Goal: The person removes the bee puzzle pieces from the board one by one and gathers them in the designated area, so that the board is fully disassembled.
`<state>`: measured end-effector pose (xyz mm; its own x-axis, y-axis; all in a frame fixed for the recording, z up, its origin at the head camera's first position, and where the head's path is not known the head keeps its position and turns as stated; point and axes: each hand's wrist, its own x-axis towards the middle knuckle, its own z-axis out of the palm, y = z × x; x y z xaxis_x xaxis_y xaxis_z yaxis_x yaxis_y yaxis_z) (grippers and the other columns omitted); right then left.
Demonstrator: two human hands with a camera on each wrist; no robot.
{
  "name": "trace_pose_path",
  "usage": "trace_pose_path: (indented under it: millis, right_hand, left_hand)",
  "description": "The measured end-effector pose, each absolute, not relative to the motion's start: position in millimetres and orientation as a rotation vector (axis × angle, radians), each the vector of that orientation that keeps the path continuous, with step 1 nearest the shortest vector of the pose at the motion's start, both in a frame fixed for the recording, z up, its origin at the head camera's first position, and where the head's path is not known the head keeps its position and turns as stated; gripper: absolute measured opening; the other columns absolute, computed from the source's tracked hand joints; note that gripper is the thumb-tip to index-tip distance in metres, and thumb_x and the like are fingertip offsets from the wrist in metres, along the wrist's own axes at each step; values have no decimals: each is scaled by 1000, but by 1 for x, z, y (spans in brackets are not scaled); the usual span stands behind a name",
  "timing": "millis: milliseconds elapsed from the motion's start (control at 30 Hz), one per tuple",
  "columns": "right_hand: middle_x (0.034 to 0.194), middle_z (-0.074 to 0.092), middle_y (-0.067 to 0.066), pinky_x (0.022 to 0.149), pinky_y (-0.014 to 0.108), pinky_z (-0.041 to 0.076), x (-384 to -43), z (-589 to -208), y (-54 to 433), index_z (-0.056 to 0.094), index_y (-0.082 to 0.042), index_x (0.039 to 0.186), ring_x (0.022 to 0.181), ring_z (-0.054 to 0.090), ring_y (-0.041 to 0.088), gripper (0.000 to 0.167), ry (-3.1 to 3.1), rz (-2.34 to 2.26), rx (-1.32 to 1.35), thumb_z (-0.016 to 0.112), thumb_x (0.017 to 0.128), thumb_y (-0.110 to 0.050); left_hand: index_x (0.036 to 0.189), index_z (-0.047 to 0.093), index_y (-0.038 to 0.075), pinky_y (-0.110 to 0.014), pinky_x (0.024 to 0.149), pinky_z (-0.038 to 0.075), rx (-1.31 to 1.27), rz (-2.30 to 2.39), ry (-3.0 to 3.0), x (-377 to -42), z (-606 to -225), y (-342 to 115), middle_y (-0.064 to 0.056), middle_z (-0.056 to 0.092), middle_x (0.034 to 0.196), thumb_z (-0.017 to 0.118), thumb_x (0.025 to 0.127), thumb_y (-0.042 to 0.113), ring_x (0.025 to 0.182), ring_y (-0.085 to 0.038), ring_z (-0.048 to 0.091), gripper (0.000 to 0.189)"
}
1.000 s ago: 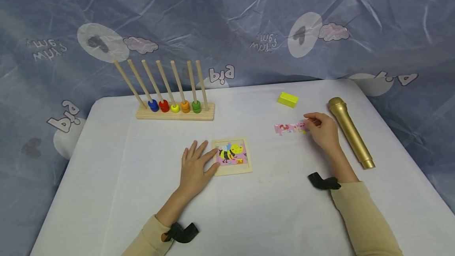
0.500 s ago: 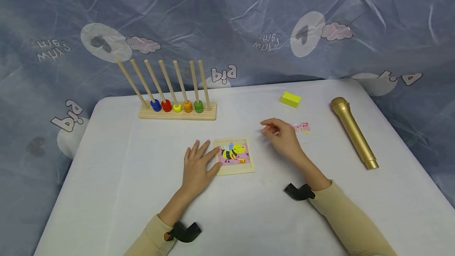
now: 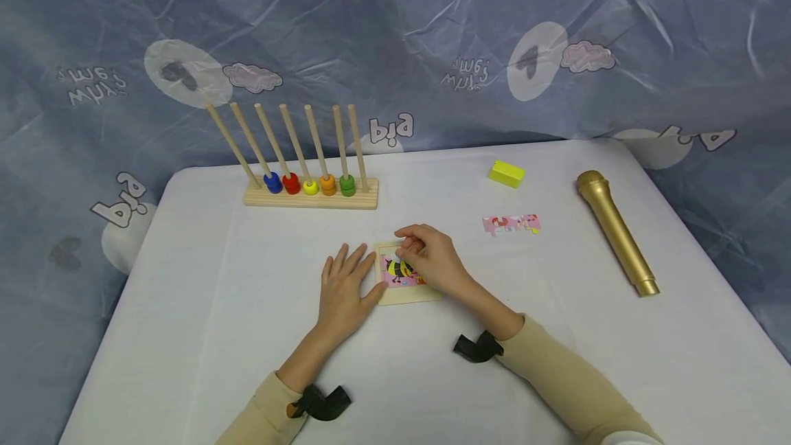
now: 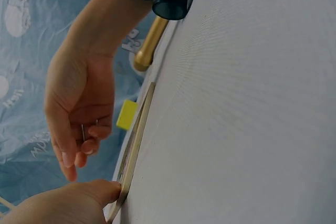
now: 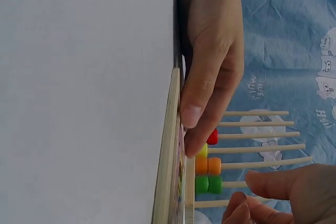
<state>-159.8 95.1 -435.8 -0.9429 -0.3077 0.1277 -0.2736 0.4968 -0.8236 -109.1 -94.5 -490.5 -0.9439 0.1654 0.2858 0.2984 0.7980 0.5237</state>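
Fingers (image 3: 336,265) of left hand (image 3: 342,295) are lying spread, index and thumb touching puzzle board's (image 3: 408,295) left edge, gripping nothing. Right hand (image 3: 434,259) is hovering over the board's right part, fingers bent; can't tell if it's pinching anything. Board is lying flat on white table (image 3: 185,362). Pink puzzle pieces (image 3: 510,224) are lying right of it, yellow block (image 3: 507,174) sitting beyond, gold microphone (image 3: 618,233) lying farther right. Bead rack (image 3: 312,202) is standing beyond left hand.

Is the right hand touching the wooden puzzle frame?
Apart: the left wrist view shows blue backdrop between the right hand and the wooden puzzle frame.
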Motion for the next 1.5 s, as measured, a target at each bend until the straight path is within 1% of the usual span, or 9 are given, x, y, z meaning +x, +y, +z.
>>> trace_pose_path:
  millis: [233, 533, 767, 967, 1200, 1500]
  right_hand:
    - [87, 62, 5, 65, 21, 45, -160, -443, 91, 68, 1, 114, 73, 56, 13, 29, 2698, -1434, -549, 71, 87, -9]
    - [85, 63, 4, 60, 20, 43, -163, -455, 88, 69, 0, 112, 68, 52, 9, 29, 2713, -1363, -574, 74, 84, -7]
    - [82, 61, 3, 62, 19, 43, -162, -460, 86, 70, 0, 107, 69, 53, 9, 27, 2761, -1295, -590, 76, 82, -7]
    - [79, 58, 0, 62, 21, 41, -161, -462, 84, 72, -3, 102, 67, 49, 8, 23, 2835, -1151, -608, 78, 80, -9]
    - [77, 56, -2, 62, 21, 40, -161, -463, 83, 73, -5, 100, 66, 48, 7, 20, 2853, -1120, -619, 78, 81, -9]
    - [78, 56, -2, 62, 23, 39, -161, -461, 83, 72, -7, 97, 66, 48, 7, 16, 2851, -1093, -596, 76, 81, -8]
  left_hand:
    - [131, 63, 8, -65, 112, 19, -363, -863, -2763, -109, -491, -95, -15, 51, 145, 73, 85, 33, 143, -43, 31, 53]
    - [131, 62, 9, -65, 112, 19, -372, -856, -2757, -109, -492, -96, -15, 51, 146, 72, 85, 34, 143, -43, 31, 53]
    - [131, 63, 8, -65, 112, 20, -374, -855, -2750, -108, -491, -95, -15, 51, 145, 73, 85, 34, 142, -43, 32, 53]
    - [130, 63, 8, -64, 112, 20, -375, -858, -2747, -108, -489, -95, -16, 52, 145, 73, 85, 33, 142, -43, 33, 53]
    - [129, 64, 7, -65, 111, 21, -372, -854, -2733, -109, -490, -94, -16, 53, 143, 73, 84, 31, 141, -44, 33, 52]
    - [128, 64, 9, -64, 111, 22, -345, -840, -2728, -110, -491, -93, -14, 54, 142, 73, 85, 31, 141, -42, 35, 50]
